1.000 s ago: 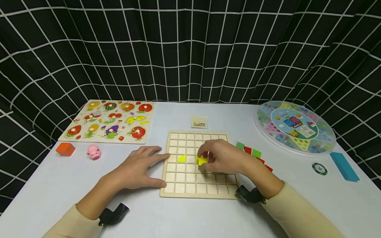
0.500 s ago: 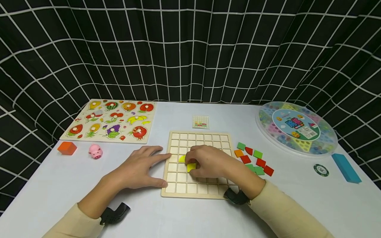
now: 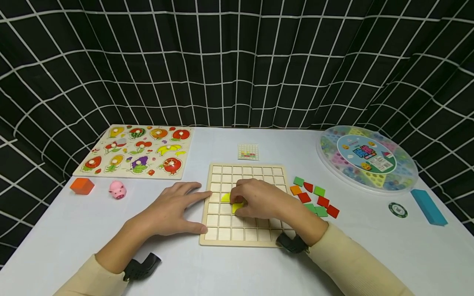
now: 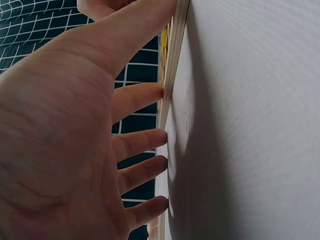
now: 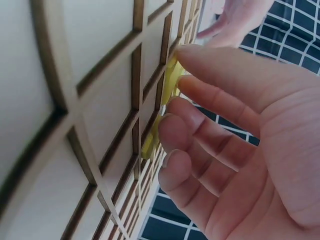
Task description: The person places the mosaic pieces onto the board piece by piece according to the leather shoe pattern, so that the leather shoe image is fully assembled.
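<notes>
The wooden grid board (image 3: 224, 234) lies flat on the table in the head view. My left hand (image 3: 172, 209) rests beside it with fingers spread, its thumb and index fingertips touching the board's left border. Over the grid, my right hand (image 3: 261, 199) pinches a yellow tile (image 3: 235, 209) down at the cells. Another yellow tile (image 3: 225, 198), with a curved edge, lies in a cell just left of those fingers. In the right wrist view the thumb and index fingertips meet the held yellow tile (image 5: 171, 82). The right fingers hide part of both pieces.
Loose red, green and orange tiles (image 3: 304, 197) lie right of the board. Behind it is a small pattern card (image 3: 248, 151). Around stand a fruit puzzle (image 3: 155, 162), orange block (image 3: 82, 186), pink pig (image 3: 117, 190), round bead box (image 3: 329, 164), chip (image 3: 398, 210) and blue block (image 3: 428, 207).
My right hand has moved left across the board with the yellow tile, to just beside the curved-edge one, and has stayed there over the last half second. The left hand keeps its place.
</notes>
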Demonstrator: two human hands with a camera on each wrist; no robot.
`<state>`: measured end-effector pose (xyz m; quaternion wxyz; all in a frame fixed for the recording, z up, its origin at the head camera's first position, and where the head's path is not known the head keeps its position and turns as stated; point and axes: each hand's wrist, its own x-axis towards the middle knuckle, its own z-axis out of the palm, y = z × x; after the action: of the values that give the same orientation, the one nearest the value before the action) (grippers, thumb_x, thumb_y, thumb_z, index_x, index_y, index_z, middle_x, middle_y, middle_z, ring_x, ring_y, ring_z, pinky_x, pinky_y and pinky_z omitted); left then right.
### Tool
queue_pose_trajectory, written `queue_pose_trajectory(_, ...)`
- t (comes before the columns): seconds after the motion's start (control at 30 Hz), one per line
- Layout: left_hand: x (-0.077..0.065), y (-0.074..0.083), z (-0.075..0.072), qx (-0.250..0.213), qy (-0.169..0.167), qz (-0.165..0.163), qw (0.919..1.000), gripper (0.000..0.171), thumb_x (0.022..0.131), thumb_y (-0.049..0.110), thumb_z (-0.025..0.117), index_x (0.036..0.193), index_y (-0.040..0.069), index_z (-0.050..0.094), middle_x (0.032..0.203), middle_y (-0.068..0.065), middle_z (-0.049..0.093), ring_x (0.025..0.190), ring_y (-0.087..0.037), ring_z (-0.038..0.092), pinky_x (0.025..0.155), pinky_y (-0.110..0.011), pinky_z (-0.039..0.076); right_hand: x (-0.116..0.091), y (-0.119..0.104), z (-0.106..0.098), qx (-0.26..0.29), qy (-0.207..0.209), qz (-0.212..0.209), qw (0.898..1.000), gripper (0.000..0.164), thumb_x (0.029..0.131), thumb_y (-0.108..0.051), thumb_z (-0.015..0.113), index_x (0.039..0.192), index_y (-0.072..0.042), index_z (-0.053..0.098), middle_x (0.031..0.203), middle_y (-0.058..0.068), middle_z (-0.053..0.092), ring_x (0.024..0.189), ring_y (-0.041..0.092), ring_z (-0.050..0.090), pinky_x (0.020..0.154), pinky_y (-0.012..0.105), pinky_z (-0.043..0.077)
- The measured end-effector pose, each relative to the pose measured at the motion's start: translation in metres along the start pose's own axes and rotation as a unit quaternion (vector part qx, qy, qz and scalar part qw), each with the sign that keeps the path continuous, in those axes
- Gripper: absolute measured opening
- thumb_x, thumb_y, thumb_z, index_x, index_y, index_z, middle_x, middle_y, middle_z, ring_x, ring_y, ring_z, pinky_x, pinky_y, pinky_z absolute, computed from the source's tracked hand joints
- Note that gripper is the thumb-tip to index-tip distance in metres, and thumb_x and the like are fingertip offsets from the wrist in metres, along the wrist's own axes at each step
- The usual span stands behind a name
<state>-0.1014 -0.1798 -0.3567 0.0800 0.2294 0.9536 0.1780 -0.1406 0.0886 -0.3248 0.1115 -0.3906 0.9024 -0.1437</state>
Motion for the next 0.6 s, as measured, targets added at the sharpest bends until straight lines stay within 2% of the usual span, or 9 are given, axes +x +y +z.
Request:
queue_pose_trajectory(0.17,0.0,0.0,0.0,0.001,0.0,0.001,1.0,0.088,0.076,0.068,0.08,0.152,0.034,0.052,0.161,-0.006,0.043,0.148,-0.034,0.036,0.117,-0.061,0.032,-0.001,0.002,-0.003,0.022,-0.005,0.006,1.0,0.017,0.088,-0.017,0.083,0.103,-0.015,0.077,0.095,-0.005,0.067,0.087,0.013,0.059,0.085,0.03,0.052)
queue_pose_trajectory(0.3,0.0,0.0,-0.001,0.003,0.001,0.003,1.0,0.088,0.076,0.068,0.08,0.152,0.034,0.053,0.16,-0.006,0.043,0.148,-0.034,0.036,0.116,-0.061,0.032,-0.006,0.008,-0.008,0.054,0.007,0.016,0.998,0.017,0.087,-0.014,0.082,0.104,-0.014,0.077,0.094,-0.004,0.068,0.085,0.014,0.06,0.081,0.029,0.051)
queue_pose_trajectory(0.6,-0.001,0.0,0.0,0.002,0.005,0.002,1.0,0.088,0.075,0.067,0.081,0.152,0.033,0.053,0.16,-0.006,0.044,0.148,-0.034,0.036,0.117,-0.061,0.032,-0.035,0.037,-0.021,0.098,0.037,0.024,0.994,0.016,0.091,-0.012,0.076,0.106,-0.013,0.076,0.097,-0.002,0.069,0.082,0.012,0.061,0.075,0.027,0.052)
